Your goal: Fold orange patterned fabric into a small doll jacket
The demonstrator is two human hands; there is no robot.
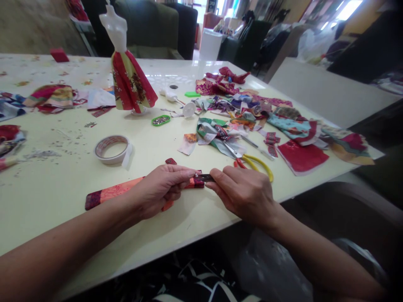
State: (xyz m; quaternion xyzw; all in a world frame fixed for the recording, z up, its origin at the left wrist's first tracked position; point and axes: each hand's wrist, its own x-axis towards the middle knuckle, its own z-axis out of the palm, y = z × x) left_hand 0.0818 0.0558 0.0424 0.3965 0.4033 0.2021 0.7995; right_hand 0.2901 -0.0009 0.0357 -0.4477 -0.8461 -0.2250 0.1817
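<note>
My left hand (163, 186) is closed in a pinch over an orange and maroon fabric-covered piece (121, 189), which lies flat on the table in a cross shape. Something tiny and shiny shows at its fingertips, too small to name. Fingers of my right hand (245, 191) are wrapped round a small dark tool (204, 178); its tip meets the left fingertips. Most of this tool is hidden in the palm, so its kind does not show. Just beyond the right hand lie scissors (258, 164) with yellow handles and some red near the pivot.
A tape roll (99, 153) lies left of centre. Behind it stand a small dress form (134, 84) in a red and yellow skirt and a green dish (161, 121) of small metal pieces. Fabric scraps (220, 105) cover the right side. The table edge (195, 239) runs close beneath my wrists.
</note>
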